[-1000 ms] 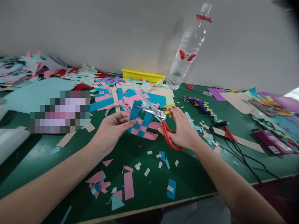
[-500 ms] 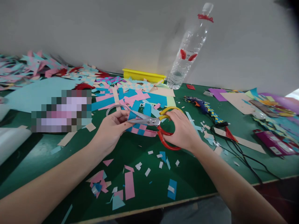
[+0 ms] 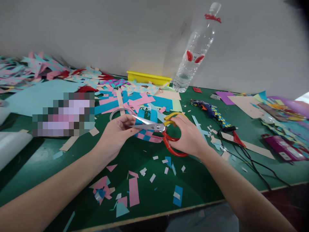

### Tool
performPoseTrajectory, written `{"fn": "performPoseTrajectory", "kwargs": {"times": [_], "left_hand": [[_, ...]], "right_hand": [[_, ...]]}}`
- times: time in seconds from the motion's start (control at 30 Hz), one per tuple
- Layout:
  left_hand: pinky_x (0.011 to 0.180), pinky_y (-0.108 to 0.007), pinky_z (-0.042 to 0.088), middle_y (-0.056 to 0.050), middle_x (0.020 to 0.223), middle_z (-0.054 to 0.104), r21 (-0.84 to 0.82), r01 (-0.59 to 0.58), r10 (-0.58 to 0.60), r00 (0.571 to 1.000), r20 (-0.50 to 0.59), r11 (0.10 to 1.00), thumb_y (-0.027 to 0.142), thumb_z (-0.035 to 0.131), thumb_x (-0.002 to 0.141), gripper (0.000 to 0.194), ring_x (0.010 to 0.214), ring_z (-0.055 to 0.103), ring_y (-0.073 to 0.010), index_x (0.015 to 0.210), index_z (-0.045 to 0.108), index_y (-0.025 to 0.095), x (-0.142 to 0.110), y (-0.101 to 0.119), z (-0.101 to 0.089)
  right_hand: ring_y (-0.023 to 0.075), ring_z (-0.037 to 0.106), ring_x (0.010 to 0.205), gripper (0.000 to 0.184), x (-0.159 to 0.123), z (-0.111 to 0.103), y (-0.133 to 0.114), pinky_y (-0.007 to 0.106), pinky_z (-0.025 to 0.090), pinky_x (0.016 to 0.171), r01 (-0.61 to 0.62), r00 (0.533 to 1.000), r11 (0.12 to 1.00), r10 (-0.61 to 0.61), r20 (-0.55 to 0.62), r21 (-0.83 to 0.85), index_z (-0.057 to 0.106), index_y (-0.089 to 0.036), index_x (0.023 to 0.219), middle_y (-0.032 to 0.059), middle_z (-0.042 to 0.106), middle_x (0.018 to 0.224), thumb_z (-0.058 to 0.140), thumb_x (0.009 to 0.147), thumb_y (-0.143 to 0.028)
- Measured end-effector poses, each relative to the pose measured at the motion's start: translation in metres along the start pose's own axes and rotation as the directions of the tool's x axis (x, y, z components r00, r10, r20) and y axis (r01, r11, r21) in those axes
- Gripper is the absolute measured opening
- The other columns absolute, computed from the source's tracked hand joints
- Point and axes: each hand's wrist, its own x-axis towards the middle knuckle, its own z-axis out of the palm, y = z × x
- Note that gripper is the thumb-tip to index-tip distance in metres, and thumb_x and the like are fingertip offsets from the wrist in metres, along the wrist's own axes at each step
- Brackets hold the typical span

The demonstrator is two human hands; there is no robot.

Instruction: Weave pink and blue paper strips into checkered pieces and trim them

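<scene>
Scissors (image 3: 154, 127) have closed slightly across the woven paper mat (image 3: 147, 133) pinched in the left grip (image 3: 118, 133), right grip (image 3: 187, 135) clamped on their handles.

- A tall clear plastic water bottle (image 3: 196, 51) with a red label stands by the grey wall.
- A long yellow plastic tray (image 3: 149, 78) sits just left of it.
- A blue glue gun (image 3: 204, 106) lies on the green table (image 3: 198, 183), with a black cord (image 3: 251, 164) near it.
- A purple flat case (image 3: 281, 147) lies far right.
- Small pink and blue paper scraps (image 3: 131, 191) lie near the front edge.
</scene>
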Motion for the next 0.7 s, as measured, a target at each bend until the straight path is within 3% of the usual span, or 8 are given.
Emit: {"fn": "performPoseTrajectory", "kwargs": {"times": [0.43, 0.7], "left_hand": [[0.069, -0.021, 0.05, 0.002, 0.083, 0.062, -0.018, 0.027, -0.026, 1.0, 0.016, 0.999, 0.017, 0.077, 0.064, 0.025, 0.08, 0.062, -0.0133, 0.084, 0.061, 0.02, 0.0004, -0.001, -0.0014], [0.065, -0.022, 0.05, 0.001, 0.079, 0.064, -0.012, 0.049, -0.049, 0.999, 0.002, 0.999, 0.019, 0.076, 0.065, 0.022, 0.076, 0.063, -0.0146, 0.079, 0.06, 0.02, -0.0003, 0.003, 0.0009]], "right_hand": [[0.0292, 0.058, 0.102, 0.049, 0.0002, -0.0008, -0.0011, 0.044, 0.053, 0.079, -0.054, 0.998, 0.999, 0.054, 0.043, -0.005, 0.055, -0.015, 0.113, 0.0123, 0.061, 0.113, 0.061, 0.071, -0.039], [0.0262, 0.061, 0.089, 0.046, 0.0001, -0.0014, -0.0028, 0.039, 0.052, 0.069, -0.064, 0.997, 0.998, 0.065, 0.031, -0.017, 0.057, -0.016, 0.109, 0.0112, 0.063, 0.104, 0.062, 0.069, -0.037]]}}
